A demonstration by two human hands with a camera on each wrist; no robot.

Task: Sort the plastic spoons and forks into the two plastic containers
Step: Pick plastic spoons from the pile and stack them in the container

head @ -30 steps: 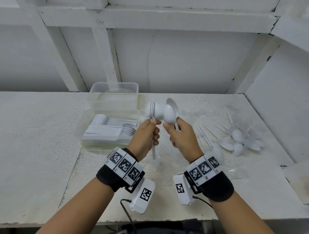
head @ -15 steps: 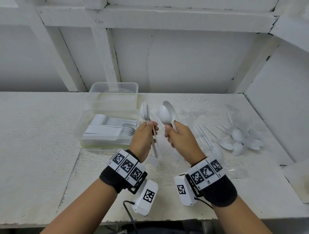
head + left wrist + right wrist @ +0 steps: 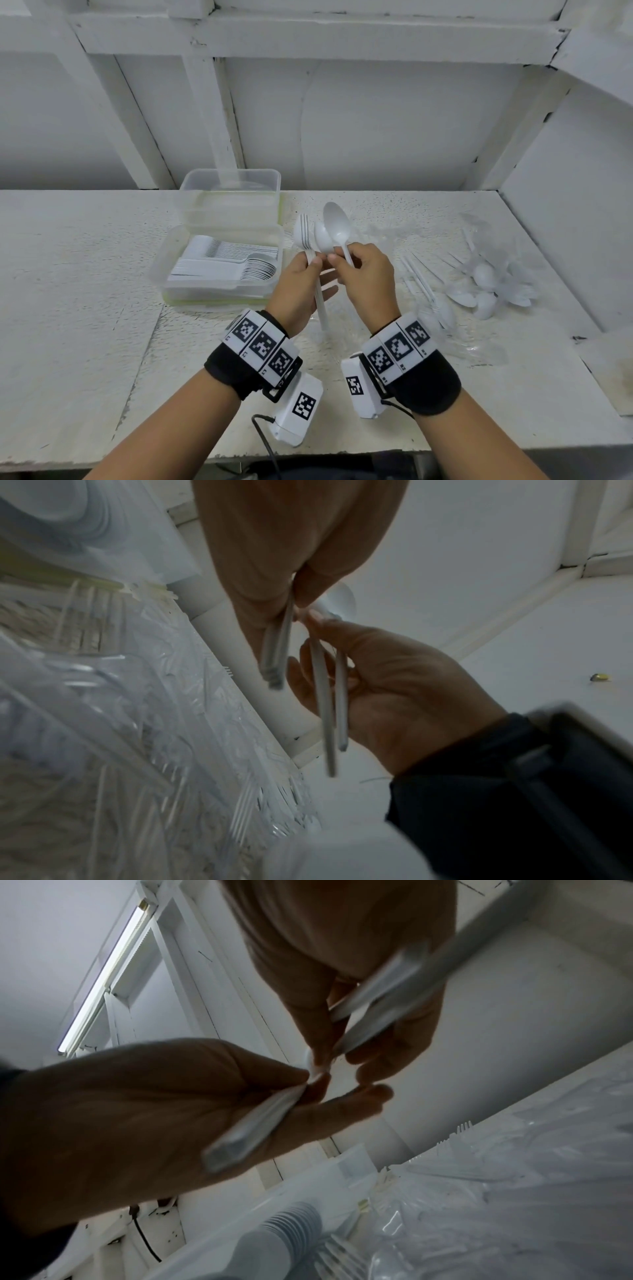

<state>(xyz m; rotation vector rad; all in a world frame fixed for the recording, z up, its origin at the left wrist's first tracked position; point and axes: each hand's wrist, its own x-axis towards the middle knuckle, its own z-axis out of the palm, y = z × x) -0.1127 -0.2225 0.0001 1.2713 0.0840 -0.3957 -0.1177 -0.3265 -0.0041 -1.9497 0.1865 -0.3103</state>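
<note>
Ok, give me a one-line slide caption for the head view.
Left hand holds forks, right hand holds spoons, beside a container of sorted cutlery.

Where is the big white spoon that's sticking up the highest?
In the head view, the spoon is held up by the right hand, mid-table, right of the forks in the left hand.

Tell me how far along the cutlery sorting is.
Well along: the near clear plastic container holds neat rows of white plastic spoons and forks. In hand: the left hand pinches forks, the right hand spoons. Left: the loose white cutlery pile on the right.
</note>
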